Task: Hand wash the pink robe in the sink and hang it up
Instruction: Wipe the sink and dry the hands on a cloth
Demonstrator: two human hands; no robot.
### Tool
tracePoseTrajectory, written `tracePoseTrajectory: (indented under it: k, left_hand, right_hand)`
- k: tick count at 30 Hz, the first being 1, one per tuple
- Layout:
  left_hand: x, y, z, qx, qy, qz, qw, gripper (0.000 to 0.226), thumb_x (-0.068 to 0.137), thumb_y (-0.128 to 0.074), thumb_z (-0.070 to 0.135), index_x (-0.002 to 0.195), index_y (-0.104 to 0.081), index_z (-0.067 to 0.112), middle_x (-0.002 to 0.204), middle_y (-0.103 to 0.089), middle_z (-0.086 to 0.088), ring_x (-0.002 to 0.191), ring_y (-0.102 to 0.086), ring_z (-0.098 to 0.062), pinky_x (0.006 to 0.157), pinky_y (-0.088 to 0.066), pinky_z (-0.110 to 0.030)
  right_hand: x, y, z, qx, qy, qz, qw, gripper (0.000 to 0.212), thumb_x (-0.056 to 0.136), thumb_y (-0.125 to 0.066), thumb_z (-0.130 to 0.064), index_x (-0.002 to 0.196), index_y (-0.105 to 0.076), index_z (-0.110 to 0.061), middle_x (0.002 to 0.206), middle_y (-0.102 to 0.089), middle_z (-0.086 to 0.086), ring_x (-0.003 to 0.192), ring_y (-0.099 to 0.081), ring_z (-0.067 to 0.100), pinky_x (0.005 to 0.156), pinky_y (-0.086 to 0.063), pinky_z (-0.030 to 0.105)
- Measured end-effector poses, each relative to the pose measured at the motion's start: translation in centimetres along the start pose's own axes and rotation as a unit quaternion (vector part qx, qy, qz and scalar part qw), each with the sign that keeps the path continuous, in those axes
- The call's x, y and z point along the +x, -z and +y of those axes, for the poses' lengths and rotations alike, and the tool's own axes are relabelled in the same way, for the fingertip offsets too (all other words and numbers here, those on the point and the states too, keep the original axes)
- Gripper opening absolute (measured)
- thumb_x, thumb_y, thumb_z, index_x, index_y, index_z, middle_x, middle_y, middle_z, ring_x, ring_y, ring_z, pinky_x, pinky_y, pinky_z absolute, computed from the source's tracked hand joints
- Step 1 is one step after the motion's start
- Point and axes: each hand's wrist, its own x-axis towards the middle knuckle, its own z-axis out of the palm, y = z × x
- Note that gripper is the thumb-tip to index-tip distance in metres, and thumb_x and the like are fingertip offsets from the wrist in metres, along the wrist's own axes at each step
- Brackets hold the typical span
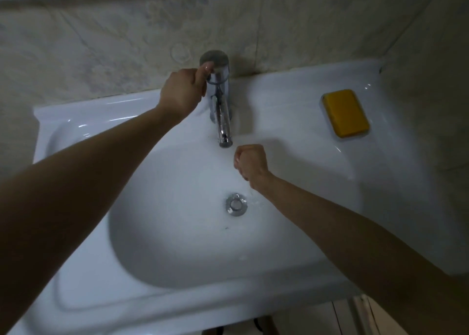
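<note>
A white ceramic sink fills the view, its basin holding no cloth. The pink robe is not in view. A chrome faucet stands at the back middle, its spout reaching over the basin. My left hand grips the faucet's round top handle, thumb on its left side. My right hand is a closed fist hovering over the basin just right of the spout tip, with nothing visible in it. A chrome drain plug sits at the basin's bottom.
A yellow soap bar lies in a clear dish on the sink's right ledge. Beige tiled wall rises right behind the sink. The sink's left ledge is a flat shallow tray. Below the front edge, floor and a cabinet edge show.
</note>
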Motion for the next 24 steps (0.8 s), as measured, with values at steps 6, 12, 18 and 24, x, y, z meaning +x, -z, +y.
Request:
tracePoseTrajectory:
  k: [6,12,18,24]
  left_hand:
    - [0.2,0.0,-0.3,-0.017,-0.004,-0.003,1.000,0.057,0.100,-0.026,0.047,0.056,-0.047,0.019,0.068,-0.056,-0.012,0.067,-0.053,-0.024,0.085,-0.047,-0.041]
    - [0.2,0.1,-0.3,-0.025,-0.006,-0.006,1.000,0.056,0.099,-0.026,0.050,0.057,-0.047,0.020,0.069,-0.057,-0.012,0.068,-0.055,-0.027,0.086,-0.049,-0.046]
    - [0.2,0.1,-0.2,-0.027,-0.017,-0.007,0.999,0.057,0.100,-0.025,0.049,0.057,-0.047,0.019,0.067,-0.056,-0.010,0.067,-0.055,-0.026,0.086,-0.049,-0.046]
    - [0.4,0.1,-0.3,-0.028,-0.024,-0.022,0.999,0.057,0.100,-0.025,0.048,0.058,-0.048,0.017,0.058,-0.051,-0.004,0.063,-0.052,-0.025,0.083,-0.047,-0.042]
  right_hand:
    - [-0.9,-0.5,1.6,-0.136,0.123,0.058,0.981,0.037,0.065,-0.044,0.012,0.046,-0.057,-0.017,0.039,-0.052,-0.008,0.044,-0.051,0.009,0.045,-0.039,0.017]
    - [-1.7,-0.8,8.4,-0.573,0.045,-0.127,0.808,0.031,0.092,-0.047,-0.028,0.115,-0.065,-0.017,0.120,-0.063,0.009,0.113,-0.058,0.028,0.088,-0.045,0.032]
    - [-2.5,-2.2,11.6,-0.577,0.034,-0.136,0.805,0.041,0.086,-0.048,-0.020,0.125,-0.058,-0.022,0.129,-0.058,0.007,0.117,-0.057,0.028,0.097,-0.043,0.032]
    - [0.9,2.0,9.9,-0.497,0.307,0.131,0.801,0.069,0.076,-0.046,-0.039,0.139,-0.042,-0.010,0.138,-0.040,0.021,0.129,-0.037,0.040,0.108,-0.026,0.057]
